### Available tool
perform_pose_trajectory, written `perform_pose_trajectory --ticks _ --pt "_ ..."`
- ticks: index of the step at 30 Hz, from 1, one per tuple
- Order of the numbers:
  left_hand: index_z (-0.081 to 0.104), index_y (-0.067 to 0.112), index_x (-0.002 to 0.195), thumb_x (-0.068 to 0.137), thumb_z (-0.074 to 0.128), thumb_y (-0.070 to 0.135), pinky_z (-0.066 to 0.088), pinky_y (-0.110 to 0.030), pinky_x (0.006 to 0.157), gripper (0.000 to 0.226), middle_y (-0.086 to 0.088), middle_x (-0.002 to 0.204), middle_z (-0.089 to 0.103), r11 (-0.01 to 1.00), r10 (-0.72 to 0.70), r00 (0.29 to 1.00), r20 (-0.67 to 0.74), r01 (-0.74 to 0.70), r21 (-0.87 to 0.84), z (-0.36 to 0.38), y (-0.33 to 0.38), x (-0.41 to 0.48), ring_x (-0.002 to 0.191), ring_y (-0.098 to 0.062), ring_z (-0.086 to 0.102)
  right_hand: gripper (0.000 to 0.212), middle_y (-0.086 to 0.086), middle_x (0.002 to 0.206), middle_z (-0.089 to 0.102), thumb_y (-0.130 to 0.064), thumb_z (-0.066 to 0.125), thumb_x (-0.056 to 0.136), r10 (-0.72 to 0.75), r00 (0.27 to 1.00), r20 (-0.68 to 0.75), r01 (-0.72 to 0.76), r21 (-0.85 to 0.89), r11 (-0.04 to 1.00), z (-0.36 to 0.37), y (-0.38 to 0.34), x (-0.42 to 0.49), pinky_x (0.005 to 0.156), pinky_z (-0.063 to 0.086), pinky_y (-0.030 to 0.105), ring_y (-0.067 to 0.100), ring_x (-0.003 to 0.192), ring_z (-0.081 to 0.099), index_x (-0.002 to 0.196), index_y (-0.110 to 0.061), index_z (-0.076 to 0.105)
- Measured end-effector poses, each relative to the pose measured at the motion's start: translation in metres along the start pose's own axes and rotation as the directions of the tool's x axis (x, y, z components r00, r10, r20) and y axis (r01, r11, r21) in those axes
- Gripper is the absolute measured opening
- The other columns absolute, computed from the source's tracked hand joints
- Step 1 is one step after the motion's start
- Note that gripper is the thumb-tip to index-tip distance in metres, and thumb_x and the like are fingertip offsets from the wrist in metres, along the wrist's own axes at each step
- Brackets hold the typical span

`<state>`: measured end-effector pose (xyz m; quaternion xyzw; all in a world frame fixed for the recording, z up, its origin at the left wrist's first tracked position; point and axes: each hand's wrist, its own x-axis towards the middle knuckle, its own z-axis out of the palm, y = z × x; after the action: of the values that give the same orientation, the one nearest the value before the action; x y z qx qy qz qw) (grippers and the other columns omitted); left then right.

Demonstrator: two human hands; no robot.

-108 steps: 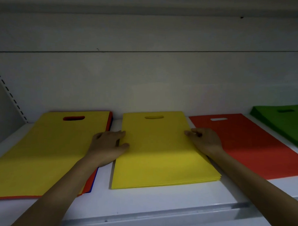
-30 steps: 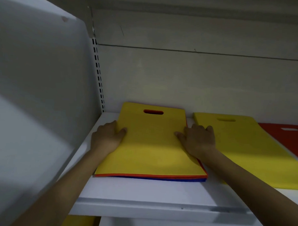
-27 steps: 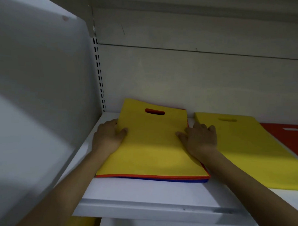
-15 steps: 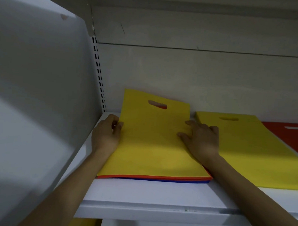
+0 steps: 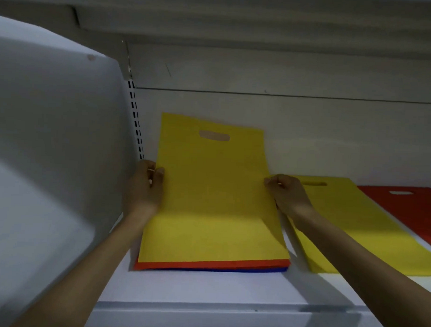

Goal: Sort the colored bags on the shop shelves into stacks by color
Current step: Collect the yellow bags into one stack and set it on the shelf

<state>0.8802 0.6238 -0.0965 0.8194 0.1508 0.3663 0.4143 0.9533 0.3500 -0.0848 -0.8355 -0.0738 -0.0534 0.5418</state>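
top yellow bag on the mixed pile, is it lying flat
No, the top yellow bag has its handle end raised off the mixed pile, with the left hand and right hand pinching its side edges.

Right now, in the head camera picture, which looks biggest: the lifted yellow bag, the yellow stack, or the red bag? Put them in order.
1. lifted yellow bag
2. yellow stack, partly hidden
3. red bag, cut off at the picture's edge, so its true size is unsure
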Motion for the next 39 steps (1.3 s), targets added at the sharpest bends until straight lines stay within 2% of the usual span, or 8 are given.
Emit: perform_pose_trajectory --ticks 4,8,14,20,26,30,36,39 --pt "0.041 0.015 0.126 0.096 0.052 0.016 0.040 -0.024 0.053 0.032 -0.001 0.090 0.058 0.981 -0.016 0.994 0.110 0.037 -0.191 -0.005 0.027 0.006 0.073 -0.009 0.056 0.017 0.004 0.115 0.064 -0.021 0.045 0.101 -0.173 0.979 -0.103 0.161 -0.122 0.980 -0.011 -0.011 0.000 0.080 0.051 0.045 0.026 0.094 0.061 0.096 -0.019 0.061" --pt "0.058 0.024 0.113 0.096 0.054 0.018 0.047 -0.017 0.065 0.019 0.008 0.118 0.054 0.991 0.116 0.942 0.316 -0.086 -0.107 -0.011 0.040 0.010 0.084 -0.007 0.061 0.021 0.003 0.120 0.063 -0.025 0.044 0.102 -0.280 0.952 -0.123 0.242 -0.255 0.936 -0.028 -0.018 0.006 0.077 0.048 0.037 0.023 0.096 0.060 0.105 -0.015 0.062" --pt "0.047 0.015 0.138 0.095 0.055 0.010 0.038 -0.027 0.103 0.044 0.000 0.145 0.040 0.995 0.097 0.828 0.552 -0.091 -0.038 -0.006 0.065 0.012 0.130 -0.019 0.043 0.025 0.007 0.121 0.063 -0.029 0.046 0.100 -0.198 0.978 -0.071 0.152 -0.410 0.899 -0.065 -0.009 0.016 0.078 0.048 0.036 0.027 0.105 0.060 0.108 -0.016 0.066" --pt "0.026 0.019 0.149 0.087 0.067 0.012 0.028 -0.013 0.096 0.075 0.005 0.152 0.029 0.996 0.068 0.677 0.733 -0.088 -0.011 0.022 0.099 -0.003 0.121 0.002 0.029 0.014 0.008 0.121 0.062 -0.026 0.049 0.099 -0.151 0.985 -0.084 0.103 -0.417 0.903 -0.110 0.013 0.017 0.084 0.051 0.043 0.027 0.099 0.060 0.097 -0.023 0.063" --pt "0.020 0.018 0.151 0.082 0.071 0.008 0.035 -0.013 0.093 0.086 0.010 0.141 0.035 0.999 0.032 0.616 0.787 -0.034 -0.014 0.066 0.127 -0.025 0.119 -0.003 0.040 0.018 0.009 0.119 0.061 -0.028 0.051 0.098 -0.064 0.994 -0.094 0.014 -0.453 0.891 -0.163 0.035 0.022 0.079 0.053 0.043 0.029 0.086 0.061 0.106 -0.017 0.063" --pt "0.022 0.017 0.150 0.080 0.074 0.009 0.037 -0.022 0.104 0.088 0.003 0.150 0.032 1.000 0.000 0.611 0.792 -0.002 0.002 0.096 0.142 -0.037 0.126 -0.012 0.044 0.020 0.010 0.116 0.062 -0.026 0.051 0.098 -0.045 0.995 -0.093 -0.001 -0.451 0.892 -0.199 0.050 0.028 0.075 0.052 0.041 0.032 0.087 0.063 0.108 -0.015 0.063" --pt "0.020 0.015 0.151 0.082 0.072 0.011 0.027 -0.016 0.103 0.087 0.004 0.153 0.025 0.998 -0.021 0.621 0.783 -0.039 0.058 0.137 0.162 -0.061 0.135 -0.010 0.032 0.021 0.011 0.114 0.061 -0.026 0.053 0.097 -0.022 0.999 -0.047 -0.001 -0.437 0.900 -0.235 0.079 0.042 0.078 0.053 0.042 0.031 0.088 0.062 0.111 -0.013 0.062" --pt "0.019 0.014 0.151 0.083 0.071 0.008 0.031 -0.012 0.096 0.086 0.002 0.151 0.029 0.996 -0.064 0.610 0.790 -0.008 0.086 0.151 0.166 -0.071 0.125 -0.005 0.037 0.020 0.007 0.111 0.061 -0.025 0.054 0.096 -0.015 1.000 -0.013 0.008 -0.416 0.909 -0.243 0.096 0.048 0.077 0.053 0.043 0.031 0.089 0.063 0.110 -0.012 0.062"
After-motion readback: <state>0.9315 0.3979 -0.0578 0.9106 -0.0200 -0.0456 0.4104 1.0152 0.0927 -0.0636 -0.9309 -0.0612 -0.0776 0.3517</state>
